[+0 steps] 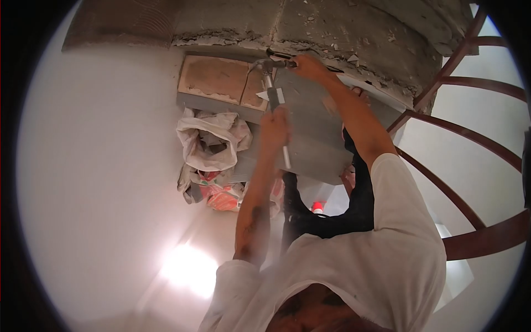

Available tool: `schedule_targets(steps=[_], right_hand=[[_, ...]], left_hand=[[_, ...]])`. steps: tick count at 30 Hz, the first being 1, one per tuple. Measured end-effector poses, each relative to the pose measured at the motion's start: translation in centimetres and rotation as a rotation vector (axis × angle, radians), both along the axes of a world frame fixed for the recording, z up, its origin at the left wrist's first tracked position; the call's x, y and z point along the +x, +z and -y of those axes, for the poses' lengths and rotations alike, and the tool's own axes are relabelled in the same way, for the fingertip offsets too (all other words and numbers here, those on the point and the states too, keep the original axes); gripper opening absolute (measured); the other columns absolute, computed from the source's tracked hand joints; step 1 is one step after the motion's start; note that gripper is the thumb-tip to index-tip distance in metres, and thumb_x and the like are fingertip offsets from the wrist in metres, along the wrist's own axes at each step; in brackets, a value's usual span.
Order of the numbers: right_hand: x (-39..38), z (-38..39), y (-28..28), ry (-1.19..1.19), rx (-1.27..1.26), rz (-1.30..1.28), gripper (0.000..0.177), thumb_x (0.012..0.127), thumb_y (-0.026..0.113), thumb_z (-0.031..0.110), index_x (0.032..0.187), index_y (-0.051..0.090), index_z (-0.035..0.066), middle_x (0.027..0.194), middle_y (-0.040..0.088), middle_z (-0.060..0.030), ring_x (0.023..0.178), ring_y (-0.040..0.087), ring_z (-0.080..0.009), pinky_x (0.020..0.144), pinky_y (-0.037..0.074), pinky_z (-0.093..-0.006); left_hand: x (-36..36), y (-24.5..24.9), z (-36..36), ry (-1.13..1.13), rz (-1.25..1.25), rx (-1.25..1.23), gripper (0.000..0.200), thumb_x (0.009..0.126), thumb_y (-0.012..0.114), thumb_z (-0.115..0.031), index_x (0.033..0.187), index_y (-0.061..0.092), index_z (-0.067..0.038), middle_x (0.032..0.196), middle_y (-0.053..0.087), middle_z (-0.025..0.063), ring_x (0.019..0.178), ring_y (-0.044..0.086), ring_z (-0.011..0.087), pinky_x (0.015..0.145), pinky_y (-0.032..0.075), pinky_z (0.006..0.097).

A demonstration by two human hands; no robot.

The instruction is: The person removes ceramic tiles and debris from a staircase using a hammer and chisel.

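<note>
My left hand is closed around the handle of a claw hammer, its head up by the broken edge of the upper step. Fingers wrapped, my right hand grips a slim dark chisel lying along that rough edge. The hammer head overlaps the near side of the chisel and sits right beside my right fingers. Below them is a grey step. Two brown tiles, a larger one and a smaller one, lie to the left of the hammer, with a white shard behind its handle.
An opened white sack stands against the white wall, above a crumpled red-and-white bag. Rubble bits lie on the upper concrete. Dark red metal railing curves along the right. My feet and a red-topped object are below.
</note>
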State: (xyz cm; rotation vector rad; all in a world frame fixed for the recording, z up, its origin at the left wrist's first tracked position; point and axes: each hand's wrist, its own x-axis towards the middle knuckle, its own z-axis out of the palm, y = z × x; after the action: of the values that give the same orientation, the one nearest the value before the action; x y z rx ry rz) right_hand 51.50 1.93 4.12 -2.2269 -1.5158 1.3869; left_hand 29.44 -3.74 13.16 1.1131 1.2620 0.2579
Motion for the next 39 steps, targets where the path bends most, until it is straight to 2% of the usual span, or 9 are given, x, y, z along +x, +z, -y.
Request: schedule_targets(steps=[6,9,15,18,28,33,35,37,39], right_hand=[[0.4,0.1,-0.7,-0.041,0.054,-0.022,0.037,0.097,0.055,0.029,0.112,0.065,-0.004,0.105,0.067,-0.0204,0.095,0.062,-0.0329,0.080,0.049,-0.0456],[0.5,0.4,0.1,-0.057,0.091,-0.057,0.035,0.097,0.056,0.027,0.110,0.066,-0.004,0.104,0.067,-0.0198,0.096,0.063,-0.0316,0.081,0.049,-0.0442],[0.3,1.3,2.4,-0.133,0.013,-0.086,0.033,0.097,0.056,0.023,0.116,0.064,-0.002,0.106,0.066,-0.0188,0.096,0.062,-0.0310,0.082,0.049,-0.0435],[0.9,0.3,0.1,-0.032,0.021,-0.064,0.031,0.097,0.055,0.021,0.116,0.063,-0.002,0.106,0.066,-0.0187,0.096,0.062,-0.0324,0.082,0.049,-0.0442],[0.6,1.7,-2.4,0.065,0.271,-0.130,0.028,0.093,0.059,0.021,0.103,0.066,-0.004,0.093,0.067,-0.0194,0.087,0.064,-0.0299,0.079,0.049,-0.0441],[0.9,-1.3,-1.1,-0.339,0.331,-0.246,0.045,0.099,0.056,0.036,0.085,0.059,-0.006,0.063,0.052,-0.0105,0.058,0.050,-0.0187,0.055,0.042,-0.0353],[4.1,-1.1,7.9,-0.529,0.219,-0.608,0.048,0.100,0.054,0.041,0.092,0.057,-0.007,0.071,0.054,-0.0120,0.064,0.051,-0.0212,0.057,0.043,-0.0372],[6.9,-1.4,12.8,-0.616,0.129,-0.596,0.053,0.101,0.051,0.041,0.115,0.055,-0.010,0.107,0.062,-0.0222,0.097,0.060,-0.0303,0.082,0.048,-0.0436],[8.2,-0.6,13.4,-0.609,0.305,-0.230,0.059,0.100,0.051,0.037,0.138,0.041,-0.007,0.143,0.043,-0.0280,0.133,0.043,-0.0335,0.108,0.036,-0.0465]], left_hand=[[2.9,1.7,2.2,0.436,-0.060,0.133,0.038,0.099,0.047,-0.035,0.076,0.051,-0.005,0.053,0.050,0.0045,0.039,0.047,0.0148,0.039,0.040,0.0297],[1.9,1.6,0.8,0.007,-0.113,0.025,0.041,0.100,0.043,-0.034,0.074,0.051,-0.003,0.053,0.050,0.0048,0.040,0.050,0.0163,0.039,0.039,0.0323],[2.3,3.6,1.6,0.463,0.061,0.106,0.043,0.100,0.045,-0.035,0.074,0.053,-0.002,0.053,0.049,0.0050,0.042,0.051,0.0170,0.042,0.041,0.0343],[1.4,-1.0,1.2,-0.010,-0.181,0.160,0.043,0.100,0.045,-0.035,0.072,0.052,-0.004,0.053,0.050,0.0034,0.043,0.050,0.0151,0.043,0.039,0.0329],[-1.9,2.2,3.9,0.341,-0.082,0.035,0.038,0.099,0.049,-0.038,0.075,0.046,-0.009,0.052,0.046,0.0008,0.040,0.044,0.0123,0.038,0.035,0.0283],[-3.7,1.0,4.4,0.325,-0.116,0.029,0.036,0.099,0.049,-0.034,0.074,0.044,-0.009,0.052,0.046,0.0002,0.038,0.042,0.0104,0.036,0.032,0.0265],[-3.5,0.8,4.3,0.268,-0.126,0.066,0.033,0.097,0.053,-0.032,0.077,0.047,-0.007,0.054,0.048,0.0021,0.041,0.045,0.0125,0.039,0.035,0.0299],[-3.1,0.3,3.5,0.125,-0.167,0.201,0.029,0.094,0.056,-0.030,0.083,0.051,-0.004,0.058,0.051,0.0059,0.046,0.051,0.0181,0.043,0.039,0.0342],[-2.4,-0.8,1.6,-0.095,-0.247,0.428,0.027,0.091,0.059,-0.027,0.092,0.056,-0.001,0.063,0.057,0.0116,0.053,0.058,0.0274,0.050,0.045,0.0394]])
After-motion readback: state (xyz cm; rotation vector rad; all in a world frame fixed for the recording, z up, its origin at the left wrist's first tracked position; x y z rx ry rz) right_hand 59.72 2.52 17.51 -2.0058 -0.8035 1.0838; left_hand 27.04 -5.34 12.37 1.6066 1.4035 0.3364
